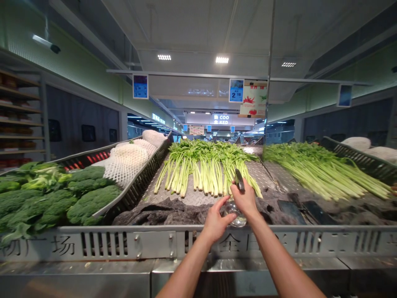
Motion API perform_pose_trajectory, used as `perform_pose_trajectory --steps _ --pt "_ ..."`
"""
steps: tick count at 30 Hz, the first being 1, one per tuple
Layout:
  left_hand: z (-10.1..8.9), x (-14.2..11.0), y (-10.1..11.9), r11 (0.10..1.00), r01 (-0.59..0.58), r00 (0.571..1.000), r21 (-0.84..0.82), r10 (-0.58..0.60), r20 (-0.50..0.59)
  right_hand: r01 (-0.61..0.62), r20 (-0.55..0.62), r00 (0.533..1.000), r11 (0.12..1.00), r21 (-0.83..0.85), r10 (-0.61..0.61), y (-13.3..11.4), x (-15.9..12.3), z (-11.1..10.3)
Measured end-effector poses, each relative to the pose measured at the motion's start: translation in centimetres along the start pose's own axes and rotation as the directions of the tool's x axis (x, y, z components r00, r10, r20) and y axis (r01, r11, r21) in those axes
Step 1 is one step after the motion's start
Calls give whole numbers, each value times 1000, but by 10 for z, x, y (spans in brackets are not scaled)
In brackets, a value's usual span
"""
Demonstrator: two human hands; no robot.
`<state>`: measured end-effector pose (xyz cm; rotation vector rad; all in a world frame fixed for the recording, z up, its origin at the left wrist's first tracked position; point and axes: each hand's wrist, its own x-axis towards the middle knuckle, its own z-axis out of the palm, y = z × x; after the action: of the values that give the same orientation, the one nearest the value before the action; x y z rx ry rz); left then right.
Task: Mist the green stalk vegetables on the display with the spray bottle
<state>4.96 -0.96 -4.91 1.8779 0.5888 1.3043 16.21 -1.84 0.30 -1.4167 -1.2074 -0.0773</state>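
A clear spray bottle (238, 220) with a black trigger head hangs over the front edge of the vegetable stand. My right hand (244, 198) is closed round its neck, just below the black head, which points away from me. Against the left side of the clear body, my left hand (215, 219) curls its thumb and fingers round it. Beyond both hands lies a row of celery (204, 169), pale stalks toward me and leaves to the back. A dark crumpled cloth (167, 213) runs along the front below the stalks.
Broccoli heads (93, 190) and a white foam net (125, 161) fill the left side. A black crate wall (136, 182) divides them from the celery. A slotted metal rail (155, 244) borders the front. A mirror (310, 124) on the right reflects the celery.
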Motion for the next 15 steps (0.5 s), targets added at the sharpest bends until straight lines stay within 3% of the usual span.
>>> perform_pose_trajectory --steps 15 --pt "1 3 -9 996 41 999 -80 -41 2 -2 30 1000 998 -58 3 0 4 3"
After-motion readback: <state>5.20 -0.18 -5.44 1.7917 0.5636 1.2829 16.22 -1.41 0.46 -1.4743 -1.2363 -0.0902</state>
